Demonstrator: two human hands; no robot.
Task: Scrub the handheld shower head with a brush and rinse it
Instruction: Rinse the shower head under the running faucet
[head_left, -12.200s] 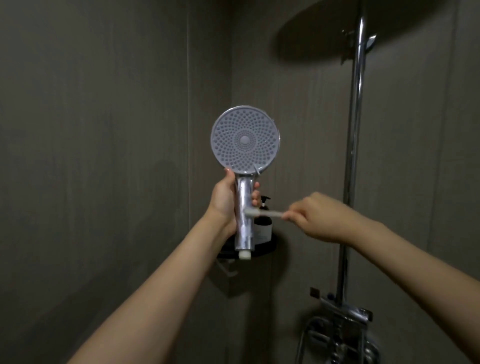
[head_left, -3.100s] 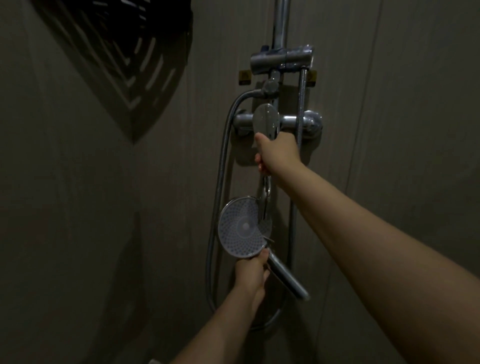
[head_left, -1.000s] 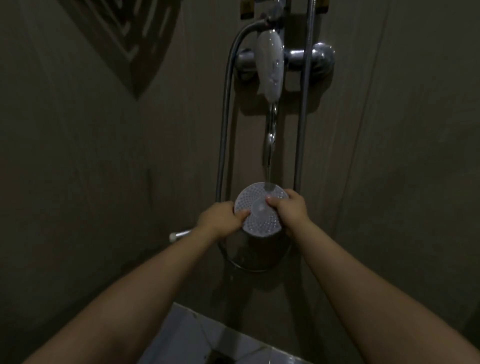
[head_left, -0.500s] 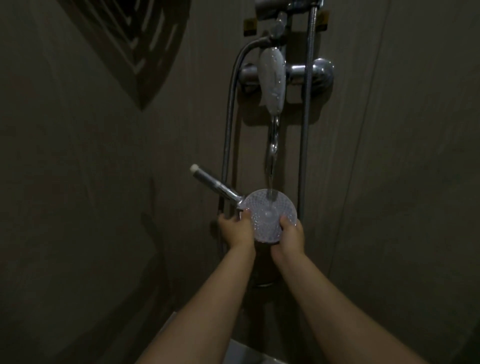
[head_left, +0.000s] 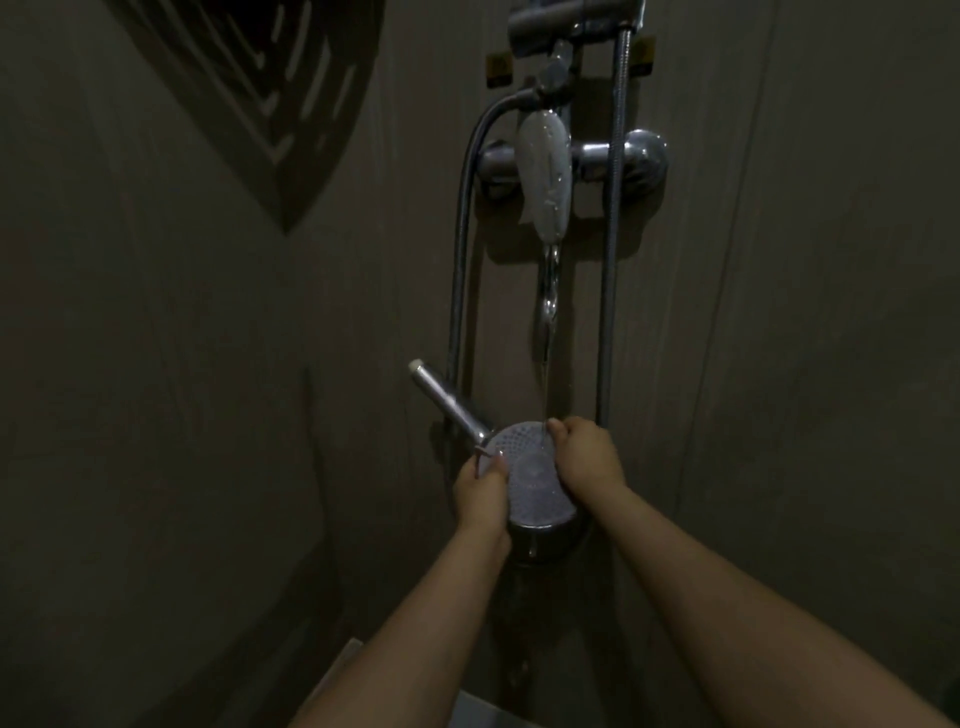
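Presently your left hand (head_left: 480, 493) and right hand (head_left: 587, 457) grip the shower head (head_left: 530, 478) by its rim, faceplate up so the tap stream (head_left: 548, 312) rinses its nozzles.

Shower head (head_left: 530, 475): rim partly covered by left hand (head_left: 480, 493) and right hand (head_left: 587, 457). Riser bracket (head_left: 566, 15): cut by top edge. Brush: not discernible.

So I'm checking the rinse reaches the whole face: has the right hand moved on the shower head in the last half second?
Yes. The right hand slid from the shower head's lower rim up to its top edge, where the water stream lands.
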